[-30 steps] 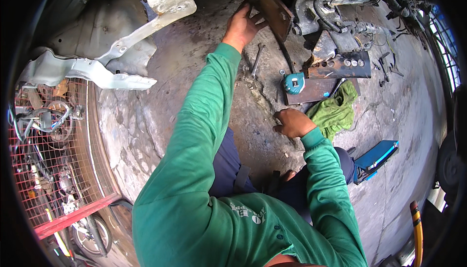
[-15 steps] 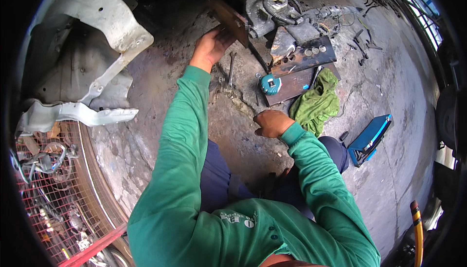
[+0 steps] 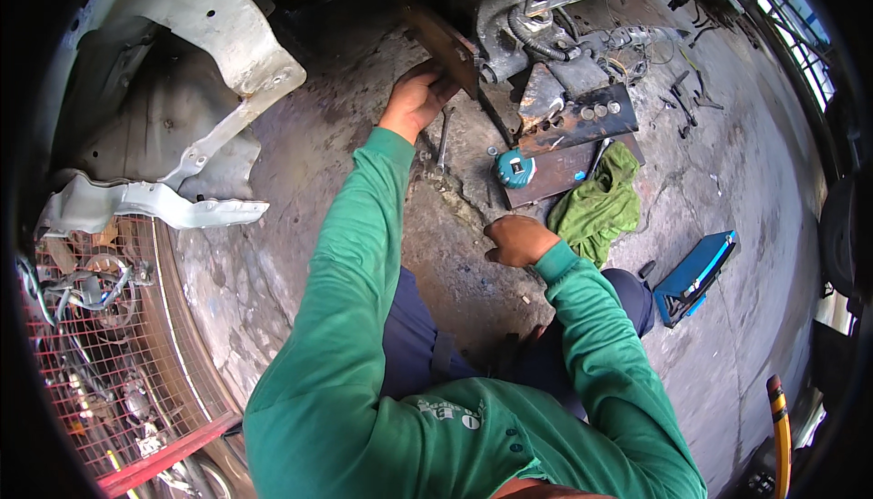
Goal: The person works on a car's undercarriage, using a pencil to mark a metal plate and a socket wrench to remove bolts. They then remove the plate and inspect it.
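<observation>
My left hand [image 3: 418, 101] reaches forward and grips the near edge of a rusty brown metal plate [image 3: 446, 52], which tilts up beneath the dark vehicle body. Part of the fingers is hidden behind the plate. My right hand [image 3: 520, 240] hovers low over the concrete, back upward, fingers curled; what they hold, if anything, is hidden. Between the hands lies a wrench [image 3: 444, 143]. A teal tape measure [image 3: 516, 169] rests at the left end of a flat brown plate [image 3: 556, 174]. Beside it a green cloth [image 3: 596, 204] lies crumpled, partly over that plate.
A drilled dark metal plate [image 3: 582, 124] lies behind the tape measure, near a grey vehicle part [image 3: 509, 31]. Right of my knee is a blue case [image 3: 696, 278]. Bent white sheet metal [image 3: 227, 40] juts in at left, above a red wire-mesh cage [image 3: 91, 344].
The whole view has shifted slightly, so everything appears a little lower and to the right. Both hands keep about the same places relative to the plate and floor.
</observation>
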The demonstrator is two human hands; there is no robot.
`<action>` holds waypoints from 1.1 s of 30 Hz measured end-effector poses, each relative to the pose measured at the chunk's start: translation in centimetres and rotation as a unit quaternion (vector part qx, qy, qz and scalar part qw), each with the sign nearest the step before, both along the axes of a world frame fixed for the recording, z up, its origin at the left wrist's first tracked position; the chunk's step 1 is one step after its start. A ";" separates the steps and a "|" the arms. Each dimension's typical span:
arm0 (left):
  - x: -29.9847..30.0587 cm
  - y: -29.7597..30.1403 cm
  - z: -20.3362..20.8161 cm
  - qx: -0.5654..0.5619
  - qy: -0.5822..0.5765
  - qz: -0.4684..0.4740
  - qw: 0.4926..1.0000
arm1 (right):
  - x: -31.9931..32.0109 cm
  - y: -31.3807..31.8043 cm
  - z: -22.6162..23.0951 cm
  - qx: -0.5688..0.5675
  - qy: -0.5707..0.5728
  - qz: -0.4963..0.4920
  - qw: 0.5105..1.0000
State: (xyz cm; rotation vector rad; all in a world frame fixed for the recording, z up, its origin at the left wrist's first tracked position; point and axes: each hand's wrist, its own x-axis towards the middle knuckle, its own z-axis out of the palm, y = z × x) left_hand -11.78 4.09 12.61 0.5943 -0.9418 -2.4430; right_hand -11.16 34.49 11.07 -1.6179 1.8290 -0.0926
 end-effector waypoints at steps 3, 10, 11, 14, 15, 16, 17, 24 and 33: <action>0.1 0.0 0.4 -0.011 -0.010 -0.003 1.000 | -0.1 0.1 -0.5 -0.006 -0.001 0.002 1.000; 0.6 -0.9 0.2 -0.016 -0.075 -0.046 0.996 | 0.1 -0.5 0.3 0.027 -0.002 0.009 1.000; 0.7 -1.0 -0.1 -0.012 -0.072 -0.051 0.996 | 0.2 -0.6 0.5 0.026 -0.003 0.009 1.000; 0.3 -0.7 -0.7 0.011 -0.044 -0.058 0.997 | 0.1 -0.5 0.5 0.022 0.000 0.008 1.000; 0.1 -0.4 -0.8 0.020 -0.031 -0.059 0.998 | 0.1 -0.4 0.4 0.017 0.004 0.010 1.000; 0.0 0.0 -0.9 0.030 -0.018 -0.060 0.998 | 0.1 -0.4 0.2 0.013 0.007 0.013 1.000; -0.2 0.3 -0.9 0.038 0.016 -0.063 0.997 | 0.0 -0.3 0.1 0.012 0.011 0.012 1.000; -0.6 0.3 -1.7 0.034 0.038 -0.033 0.998 | 0.1 -0.4 -0.4 0.028 0.005 0.018 0.999; -0.5 0.0 -0.7 0.012 0.063 -0.051 0.997 | 0.3 -0.1 -1.0 -0.006 0.004 0.008 1.000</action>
